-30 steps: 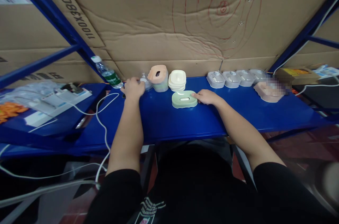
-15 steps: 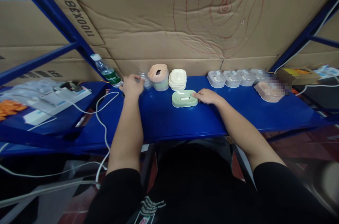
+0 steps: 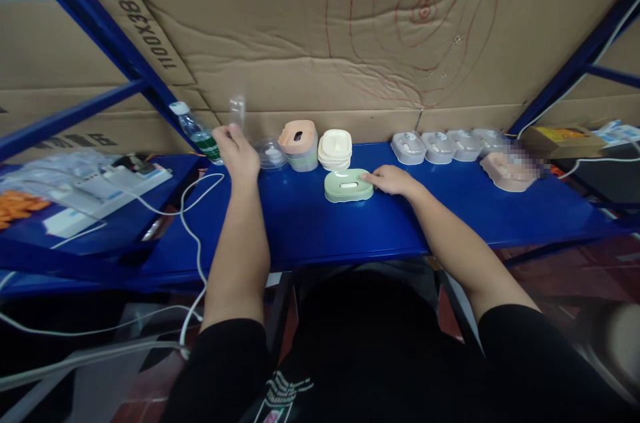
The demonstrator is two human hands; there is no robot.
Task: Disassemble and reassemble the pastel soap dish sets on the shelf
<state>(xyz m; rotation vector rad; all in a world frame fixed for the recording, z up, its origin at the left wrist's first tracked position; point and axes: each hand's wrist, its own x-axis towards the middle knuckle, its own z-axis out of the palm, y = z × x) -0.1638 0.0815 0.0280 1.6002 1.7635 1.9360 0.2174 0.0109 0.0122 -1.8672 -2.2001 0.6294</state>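
Observation:
My left hand (image 3: 238, 151) is raised beside the water bottle (image 3: 203, 139), its fingers closed on a clear plastic piece (image 3: 237, 111) that is blurred and stands up above them. A round clear container (image 3: 271, 153) sits just to the right of that hand. My right hand (image 3: 393, 180) grips the right end of a pale green oval lid (image 3: 349, 176), thumb on top; the other fingers are partly hidden. The lid has a white strip in its middle. Behind it are a stack of cream lids (image 3: 335, 143) and peach lids (image 3: 300, 136) on stacked clear containers (image 3: 304, 161).
Several clear lidded boxes (image 3: 408, 148) line the back right of the blue table (image 3: 345, 229), near a pinkish tray (image 3: 505, 173). A white cable (image 3: 200, 243) hangs over the left side. Blue posts (image 3: 113, 23) and cardboard (image 3: 280, 29) close off the back.
My left hand has lifted up and to the left from the round clear container, with the clear plastic piece now showing above its fingers. The right hand and green lid stay in place.

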